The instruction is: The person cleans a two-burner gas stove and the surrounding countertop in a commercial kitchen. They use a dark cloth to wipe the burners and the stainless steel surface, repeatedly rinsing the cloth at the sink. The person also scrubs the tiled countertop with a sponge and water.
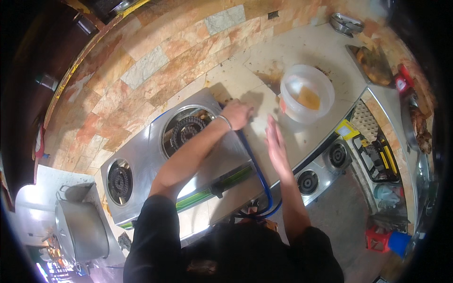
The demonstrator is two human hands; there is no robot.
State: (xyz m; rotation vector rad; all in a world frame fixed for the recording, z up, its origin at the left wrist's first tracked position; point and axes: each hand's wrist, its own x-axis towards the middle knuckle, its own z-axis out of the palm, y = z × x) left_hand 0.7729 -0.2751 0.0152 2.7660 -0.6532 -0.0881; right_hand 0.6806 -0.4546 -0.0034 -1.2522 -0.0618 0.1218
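My left hand [238,114], with a metal bangle at the wrist, is at the right rear edge of a stainless steel two-burner gas stove [148,141]. Its fingers curl over the tiled counter [260,141]; what lies beneath them is hidden. A blue hose [256,169] runs from near that hand along the stove's side and over the counter's front edge. My right hand [276,143] is held above the counter, its fingers straight and close together, with nothing seen in it. Beyond it stands a clear plastic tub [307,93] with a yellowish piece inside.
A large metal pot [83,230] stands left of the stove. At the right are a tray of food [375,65], a red scale [403,81] and a metal basin [345,23]. Another two-burner stove [322,169] sits lower down, near a red stool [378,238].
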